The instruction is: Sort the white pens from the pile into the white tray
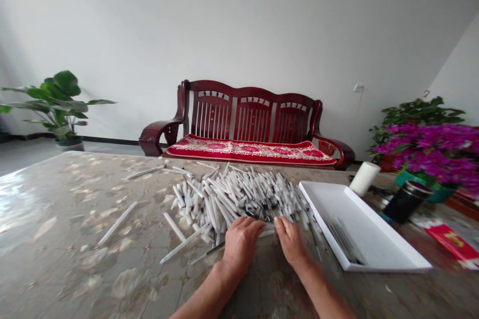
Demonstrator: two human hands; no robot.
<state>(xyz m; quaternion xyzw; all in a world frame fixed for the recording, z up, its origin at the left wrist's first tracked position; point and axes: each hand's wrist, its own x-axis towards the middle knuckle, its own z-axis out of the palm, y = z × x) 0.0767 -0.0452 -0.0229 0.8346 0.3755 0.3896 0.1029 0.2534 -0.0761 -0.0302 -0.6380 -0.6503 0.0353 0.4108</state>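
Observation:
A large heap of slim white tubes (228, 192), many with dark ends like pens or pen parts, lies on the table before me. My left hand (242, 240) is at the near edge of the heap, fingers curled and pressed together. Close beside it, my right hand (291, 240) is closed too, thumb against fingers, pointing at the left one. A pale tube (266, 234) shows in the gap between them; whether either hand grips it is unclear. To the right, a shallow white box (385, 232) has several thin dark-tipped sticks (346, 239) along its left side.
Loose tubes lie left of the heap, one (118, 223) well apart. Beyond the box stand a white roll (364, 178), a black cup (407, 202) and a pot of purple flowers (434, 154). A red packet (451, 241) lies at right. A wooden bench (249, 114) stands behind the table.

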